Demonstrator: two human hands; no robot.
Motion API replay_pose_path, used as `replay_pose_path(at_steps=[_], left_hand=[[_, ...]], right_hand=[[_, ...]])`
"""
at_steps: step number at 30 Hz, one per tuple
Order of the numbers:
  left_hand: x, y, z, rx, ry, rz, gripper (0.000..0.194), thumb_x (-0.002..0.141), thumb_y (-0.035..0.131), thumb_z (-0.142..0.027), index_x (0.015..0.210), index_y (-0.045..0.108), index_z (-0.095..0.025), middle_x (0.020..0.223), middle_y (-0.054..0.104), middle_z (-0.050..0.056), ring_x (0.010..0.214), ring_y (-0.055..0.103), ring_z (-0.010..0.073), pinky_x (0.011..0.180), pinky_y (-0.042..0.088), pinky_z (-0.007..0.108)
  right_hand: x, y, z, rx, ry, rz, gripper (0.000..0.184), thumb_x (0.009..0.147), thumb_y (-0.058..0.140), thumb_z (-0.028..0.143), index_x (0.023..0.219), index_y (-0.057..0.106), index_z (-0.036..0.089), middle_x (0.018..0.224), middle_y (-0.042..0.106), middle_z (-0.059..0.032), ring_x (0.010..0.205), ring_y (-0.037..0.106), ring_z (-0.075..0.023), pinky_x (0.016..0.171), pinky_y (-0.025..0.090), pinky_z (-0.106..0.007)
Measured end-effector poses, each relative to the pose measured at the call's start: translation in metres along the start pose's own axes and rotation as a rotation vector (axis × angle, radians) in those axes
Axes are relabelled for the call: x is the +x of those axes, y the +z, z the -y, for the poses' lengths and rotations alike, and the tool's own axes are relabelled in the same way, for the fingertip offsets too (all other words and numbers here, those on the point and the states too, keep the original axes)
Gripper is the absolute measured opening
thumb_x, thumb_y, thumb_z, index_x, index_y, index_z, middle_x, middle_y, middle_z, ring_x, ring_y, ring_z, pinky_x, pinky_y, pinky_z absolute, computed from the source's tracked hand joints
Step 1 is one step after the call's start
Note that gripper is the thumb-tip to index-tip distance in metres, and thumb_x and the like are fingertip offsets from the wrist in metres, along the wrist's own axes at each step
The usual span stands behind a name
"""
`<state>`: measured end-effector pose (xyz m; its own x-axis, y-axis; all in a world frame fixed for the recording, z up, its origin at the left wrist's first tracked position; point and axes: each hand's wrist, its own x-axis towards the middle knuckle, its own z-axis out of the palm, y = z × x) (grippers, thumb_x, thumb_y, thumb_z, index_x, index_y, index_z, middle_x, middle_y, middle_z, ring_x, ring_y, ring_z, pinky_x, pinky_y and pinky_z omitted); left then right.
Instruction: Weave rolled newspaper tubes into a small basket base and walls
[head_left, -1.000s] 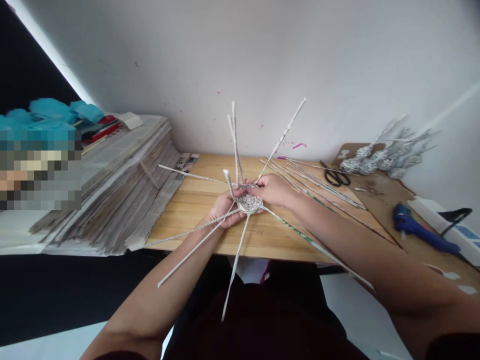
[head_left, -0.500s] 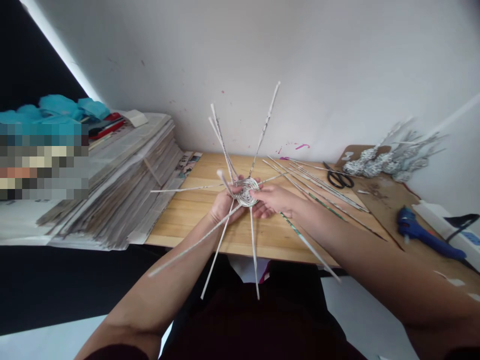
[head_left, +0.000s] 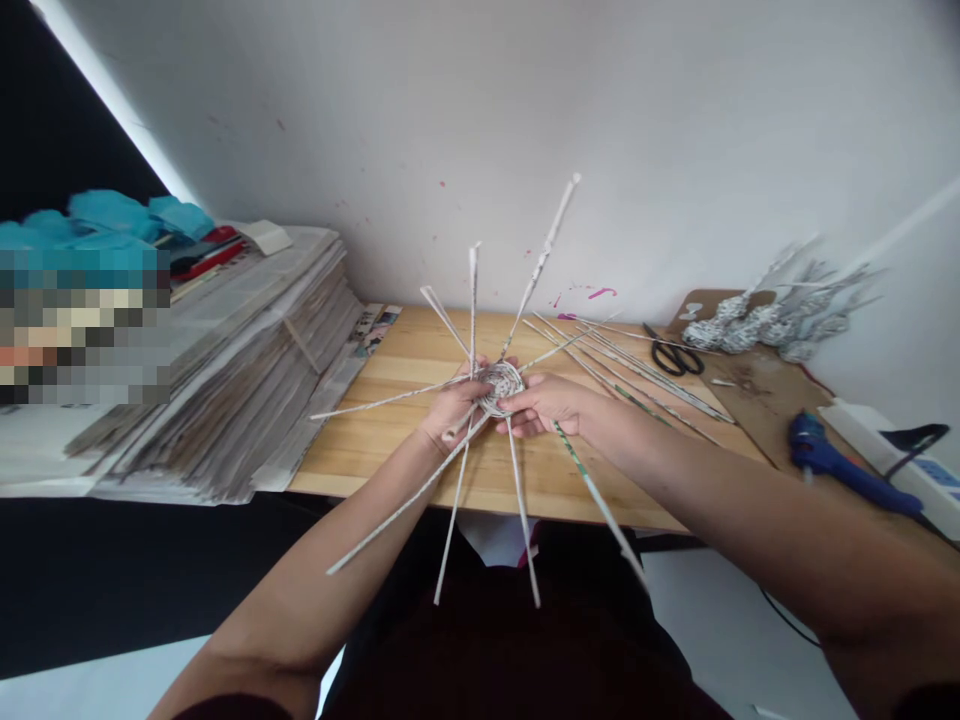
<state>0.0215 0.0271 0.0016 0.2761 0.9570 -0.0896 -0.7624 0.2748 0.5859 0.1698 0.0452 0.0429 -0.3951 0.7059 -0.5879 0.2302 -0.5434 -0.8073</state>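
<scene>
A small round woven paper base (head_left: 501, 388) is held up over the wooden table, with several rolled-paper spokes spreading out from it. My left hand (head_left: 456, 405) grips its left edge, thumb on top and fingers underneath. Closed on the right edge is my right hand (head_left: 546, 402), its thumb and forefinger pinching the rim. One spoke with green print (head_left: 581, 462) passes by my right fingers and slopes down toward my lap. A short paper tube end (head_left: 450, 434) shows near my left palm. The fingers under the base are partly hidden.
Loose rolled-paper sticks (head_left: 645, 370) lie on the wooden table (head_left: 390, 450) at right, near black scissors (head_left: 675, 356). Further right are a blue glue gun (head_left: 847, 465), a white power strip (head_left: 900, 455) and woven paper pieces (head_left: 750, 320). A tall newspaper stack (head_left: 277, 330) stands at left.
The woven base has turned a little counterclockwise in my hands, and its spokes have swung round. The short tube end has dropped from above my left thumb to beside my palm.
</scene>
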Motion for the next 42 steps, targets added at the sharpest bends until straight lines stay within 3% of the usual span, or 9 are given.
replay_pose_path(at_steps=[5,12,17,20,24,30,35,37,42], left_hand=[[0.0,-0.003,0.001,0.019,0.022,0.027,0.036,0.066,0.053,0.008,0.09,0.055,-0.018,0.126,0.067,0.007,0.108,0.069,0.0249,0.091,0.058,0.043],[0.001,-0.002,-0.001,0.016,0.005,-0.022,0.031,0.065,0.052,0.008,0.084,0.053,-0.017,0.12,0.069,0.008,0.106,0.07,0.0269,0.081,0.062,0.039],[0.001,-0.003,-0.001,0.008,-0.013,-0.012,0.039,0.069,0.051,0.006,0.098,0.057,-0.019,0.129,0.065,0.008,0.096,0.072,0.0251,0.062,0.063,0.031],[0.002,-0.004,0.0,0.01,-0.035,-0.031,0.049,0.071,0.05,0.005,0.112,0.056,-0.021,0.137,0.061,0.009,0.09,0.073,0.0231,0.054,0.059,0.025],[0.003,-0.004,-0.002,-0.011,-0.048,-0.072,0.059,0.074,0.046,0.006,0.126,0.053,-0.022,0.135,0.063,0.01,0.093,0.073,0.023,0.058,0.06,0.028],[0.004,-0.005,-0.005,0.025,-0.065,-0.047,0.062,0.075,0.046,0.006,0.131,0.054,-0.018,0.119,0.07,0.011,0.092,0.072,0.0241,0.059,0.059,0.028],[0.006,-0.005,-0.005,0.014,-0.049,-0.124,0.065,0.072,0.045,0.01,0.131,0.055,-0.016,0.113,0.072,0.01,0.096,0.072,0.0204,0.092,0.058,0.036],[0.007,-0.005,-0.005,0.021,-0.063,-0.149,0.064,0.073,0.043,0.01,0.13,0.056,-0.016,0.11,0.073,0.01,0.096,0.072,0.0207,0.097,0.055,0.039],[0.008,-0.008,-0.004,0.073,-0.112,-0.136,0.054,0.074,0.044,0.009,0.121,0.058,-0.013,0.104,0.073,0.012,0.095,0.073,0.0219,0.095,0.056,0.039]], right_hand=[[0.006,0.007,0.001,-0.032,-0.023,-0.12,0.018,0.082,0.064,-0.002,0.09,0.059,0.014,0.063,0.07,-0.0005,0.049,0.066,-0.0104,0.039,0.048,-0.013],[0.009,0.001,-0.003,0.018,0.014,0.054,0.017,0.081,0.074,0.012,0.094,0.064,0.014,0.077,0.074,-0.0042,0.061,0.071,-0.0134,0.047,0.054,-0.017],[0.012,0.008,-0.006,-0.041,-0.028,-0.054,0.01,0.08,0.07,0.007,0.082,0.063,0.014,0.058,0.066,0.0015,0.047,0.061,-0.0078,0.037,0.041,-0.012],[0.013,0.006,-0.005,-0.051,0.01,-0.007,0.008,0.081,0.071,0.011,0.079,0.063,0.014,0.057,0.065,0.0016,0.047,0.061,-0.0074,0.037,0.04,-0.011],[0.013,0.004,-0.005,-0.001,0.037,0.045,0.009,0.084,0.072,0.019,0.087,0.064,0.015,0.067,0.07,-0.0011,0.058,0.069,-0.0109,0.045,0.049,-0.013],[0.012,0.004,-0.006,-0.002,0.027,0.026,0.007,0.09,0.066,0.02,0.086,0.064,0.015,0.066,0.071,-0.0017,0.058,0.07,-0.0118,0.041,0.044,-0.012],[0.008,-0.019,-0.005,-0.057,0.007,0.124,0.045,0.097,0.048,0.056,0.098,0.068,0.016,0.08,0.075,-0.0084,0.066,0.072,-0.0151,0.054,0.057,-0.021],[0.005,-0.03,-0.006,-0.078,-0.061,0.053,0.047,0.098,0.043,0.057,0.099,0.068,0.017,0.082,0.075,-0.0082,0.065,0.07,-0.0135,0.054,0.055,-0.02],[-0.003,-0.045,-0.013,-0.268,-0.328,-0.247,0.028,0.091,0.061,0.042,0.087,0.066,0.015,0.076,0.069,-0.0044,0.059,0.062,-0.0111,0.052,0.048,-0.021]])
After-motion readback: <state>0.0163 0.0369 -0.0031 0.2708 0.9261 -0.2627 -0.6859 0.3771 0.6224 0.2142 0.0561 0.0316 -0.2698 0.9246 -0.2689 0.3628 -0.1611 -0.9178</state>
